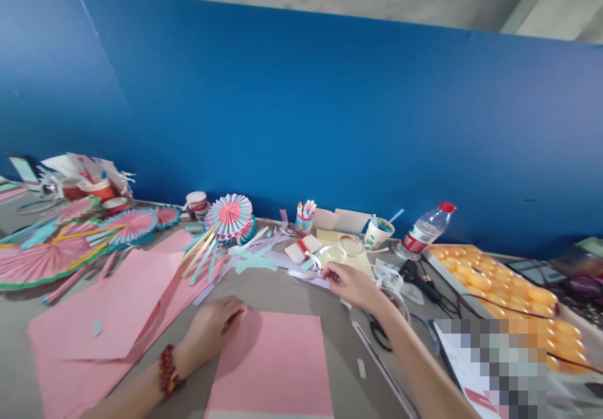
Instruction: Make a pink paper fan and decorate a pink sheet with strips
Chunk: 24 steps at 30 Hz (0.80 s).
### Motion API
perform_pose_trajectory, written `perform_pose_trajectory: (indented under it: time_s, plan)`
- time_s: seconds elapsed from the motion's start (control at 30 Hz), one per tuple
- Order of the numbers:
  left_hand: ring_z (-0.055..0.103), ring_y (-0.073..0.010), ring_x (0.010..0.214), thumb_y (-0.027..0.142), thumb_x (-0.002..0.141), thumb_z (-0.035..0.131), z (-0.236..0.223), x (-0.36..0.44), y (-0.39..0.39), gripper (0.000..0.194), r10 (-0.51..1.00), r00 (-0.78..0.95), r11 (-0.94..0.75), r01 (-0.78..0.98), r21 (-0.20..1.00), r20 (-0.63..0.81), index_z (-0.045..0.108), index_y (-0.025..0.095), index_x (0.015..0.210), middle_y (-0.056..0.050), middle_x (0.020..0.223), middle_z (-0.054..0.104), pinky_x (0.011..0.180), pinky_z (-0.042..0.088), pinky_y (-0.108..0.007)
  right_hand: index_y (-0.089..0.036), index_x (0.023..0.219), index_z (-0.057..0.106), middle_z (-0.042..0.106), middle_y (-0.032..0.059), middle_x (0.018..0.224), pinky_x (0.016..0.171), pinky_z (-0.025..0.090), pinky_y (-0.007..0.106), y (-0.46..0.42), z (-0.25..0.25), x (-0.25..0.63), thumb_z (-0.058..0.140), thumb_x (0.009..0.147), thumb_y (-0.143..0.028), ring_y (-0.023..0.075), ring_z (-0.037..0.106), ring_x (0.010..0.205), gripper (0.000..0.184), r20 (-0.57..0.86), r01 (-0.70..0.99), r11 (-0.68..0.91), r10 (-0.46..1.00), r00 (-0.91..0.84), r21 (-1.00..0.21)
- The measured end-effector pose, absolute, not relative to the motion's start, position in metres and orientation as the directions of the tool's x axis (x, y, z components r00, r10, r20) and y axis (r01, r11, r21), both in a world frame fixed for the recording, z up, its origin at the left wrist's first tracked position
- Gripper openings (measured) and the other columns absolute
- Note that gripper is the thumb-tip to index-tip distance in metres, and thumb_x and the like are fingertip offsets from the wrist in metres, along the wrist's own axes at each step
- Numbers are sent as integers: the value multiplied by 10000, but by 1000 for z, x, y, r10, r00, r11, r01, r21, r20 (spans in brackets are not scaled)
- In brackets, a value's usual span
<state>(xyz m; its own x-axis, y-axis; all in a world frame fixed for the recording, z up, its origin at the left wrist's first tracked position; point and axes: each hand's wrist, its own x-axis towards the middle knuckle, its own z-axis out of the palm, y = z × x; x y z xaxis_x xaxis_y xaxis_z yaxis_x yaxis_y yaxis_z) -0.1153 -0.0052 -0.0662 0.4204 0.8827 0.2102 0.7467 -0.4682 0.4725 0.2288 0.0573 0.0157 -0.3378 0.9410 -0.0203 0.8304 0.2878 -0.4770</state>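
Note:
A sheet of pink paper [277, 362] lies flat in front of me. At its upper left corner rests my left hand [214, 328], fingers curled in; I see nothing in it. A red beaded bracelet [168, 370] circles that wrist. Farther forward, my right hand [347, 286] reaches over paper strips with its fingers bent and closed. Close to those fingertips lie a pale purple strip [308, 279] and curled white strips [325, 257]; whether the fingers grip one is hidden. Larger pink sheets [113, 299] are piled on the left.
Pleated paper fans [230, 217] and loose strips cover the left and middle back. A pencil cup [304, 223], a white paper cup [378, 233] and a water bottle [424, 233] stand along the blue partition [301, 105]. Right of my arm are scissors [379, 334] and a tray of orange balls [494, 281].

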Motion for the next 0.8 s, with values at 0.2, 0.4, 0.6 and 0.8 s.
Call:
perform_pose_trajectory:
  time_s: [0.2, 0.4, 0.6, 0.8]
  plan:
    - [656, -187, 795, 258, 946, 410, -52, -116, -8, 244, 905, 380, -417, 715, 561, 189, 650, 216, 928, -51, 884, 681, 717, 509, -270, -226, 939, 650, 616, -6, 801, 644, 389, 242, 31, 54, 255, 498, 813, -206, 153, 542, 708, 198, -130, 692, 249, 886, -446, -677]
    - [580, -227, 1154, 273, 947, 455, -15, -106, -2, 246, 854, 355, -520, 620, 588, 380, 634, 219, 1106, -93, 1207, 629, 995, 470, -341, -203, 980, 639, 566, -7, 807, 664, 405, 233, 27, 54, 236, 575, 818, -269, 136, 509, 727, 186, -140, 397, 142, 787, -601, -907]
    - [495, -246, 1261, 331, 940, 530, 24, -65, 24, 376, 702, 566, -700, 437, 564, 433, 555, 198, 1291, -111, 1331, 580, 1087, 375, -388, -197, 1011, 633, 534, -12, 782, 658, 411, 232, 45, 46, 203, 594, 824, -285, 127, 492, 718, 210, -60, 288, 168, 763, -644, -943]
    - [625, -154, 724, 414, 881, 594, 18, -59, 44, 259, 821, 568, -335, 407, 850, 51, 676, 175, 829, -11, 774, 695, 704, 479, -237, -179, 990, 626, 555, -4, 784, 652, 414, 232, 41, 33, 200, 646, 823, -386, 121, 504, 697, 266, -65, 271, 132, 789, -611, -953]
